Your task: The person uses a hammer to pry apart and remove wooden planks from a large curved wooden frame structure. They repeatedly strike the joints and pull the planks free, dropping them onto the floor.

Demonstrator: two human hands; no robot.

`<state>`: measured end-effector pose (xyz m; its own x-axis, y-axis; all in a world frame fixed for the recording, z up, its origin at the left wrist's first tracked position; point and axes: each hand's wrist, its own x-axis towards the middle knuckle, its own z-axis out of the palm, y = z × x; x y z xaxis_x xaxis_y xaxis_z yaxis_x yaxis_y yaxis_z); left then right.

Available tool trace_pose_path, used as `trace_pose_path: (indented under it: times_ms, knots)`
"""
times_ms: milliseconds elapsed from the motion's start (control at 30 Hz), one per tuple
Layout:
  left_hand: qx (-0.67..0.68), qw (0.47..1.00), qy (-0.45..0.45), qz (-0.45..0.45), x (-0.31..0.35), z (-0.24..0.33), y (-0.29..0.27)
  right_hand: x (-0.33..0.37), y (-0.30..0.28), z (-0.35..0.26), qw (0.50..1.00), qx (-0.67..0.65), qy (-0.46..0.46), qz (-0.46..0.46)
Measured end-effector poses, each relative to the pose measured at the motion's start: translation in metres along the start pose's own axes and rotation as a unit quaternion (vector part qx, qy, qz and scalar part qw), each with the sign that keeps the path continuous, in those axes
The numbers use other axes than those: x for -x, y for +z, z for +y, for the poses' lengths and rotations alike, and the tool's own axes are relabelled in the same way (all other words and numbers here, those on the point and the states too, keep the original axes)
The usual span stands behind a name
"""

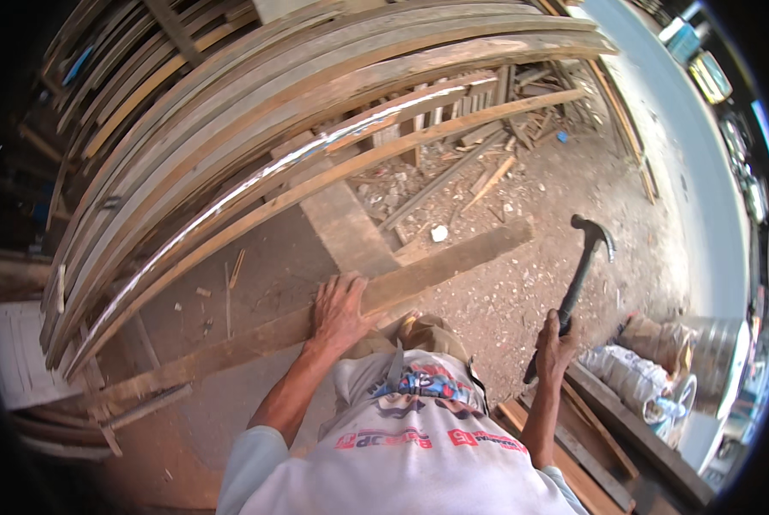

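My left hand point(341, 309) lies over the upper edge of a long wooden plank point(453, 262), its fingers bent across the wood. The plank runs from the lower left up to the right in front of my legs. Out to the right, my right hand point(556, 345) is wrapped round the dark handle of a claw hammer point(583, 266). The hammer's head points up and away from me, apart from the plank, with the curved claw toward the right. A wide flat board point(347, 225) lies beyond my left hand, running under or behind the plank; the contact is hidden.
Long stacked planks point(316, 73) fill the far left. Wood scraps point(487, 176) litter the dirt floor beyond the plank. At right are more boards point(603, 429), white sacks point(629, 373) and a metal drum point(712, 348). Vehicles point(712, 77) stand beyond the road point(659, 86).
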<state>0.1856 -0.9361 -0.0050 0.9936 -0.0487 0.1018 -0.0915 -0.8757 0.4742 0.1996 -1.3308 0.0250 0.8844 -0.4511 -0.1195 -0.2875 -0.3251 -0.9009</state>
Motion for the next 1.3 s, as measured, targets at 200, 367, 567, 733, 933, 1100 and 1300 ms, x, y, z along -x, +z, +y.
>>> trace_pose_path:
  times_ms: [200,367,567,733,933,1100,1300]
  knots:
    - [-0.021,0.999,-0.007,-0.039,-0.004,0.003,0.001,0.025,-0.017,0.041,0.997,-0.002,0.081,0.01]
    - [-0.024,1.0,0.019,-0.001,-0.039,0.03,0.027,-0.018,-0.021,0.046,0.994,0.014,0.104,-0.027]
    - [-0.024,1.0,0.013,0.0,-0.12,0.07,0.071,-0.089,-0.051,0.047,0.996,0.006,0.035,-0.083]
    - [-0.085,0.996,-0.017,-0.023,-0.13,0.081,0.073,-0.123,-0.094,-0.012,0.994,-0.08,-0.048,-0.048]
    - [-0.108,0.993,-0.045,-0.03,-0.13,0.091,0.074,-0.196,-0.165,-0.123,0.813,-0.359,-0.451,0.076]
    - [-0.108,0.99,-0.079,-0.049,-0.132,0.094,0.076,-0.233,-0.082,-0.064,0.824,-0.347,-0.441,0.076]
    - [-0.127,0.991,-0.046,-0.02,-0.146,0.085,0.068,-0.197,0.002,0.13,0.976,0.047,0.026,-0.212]
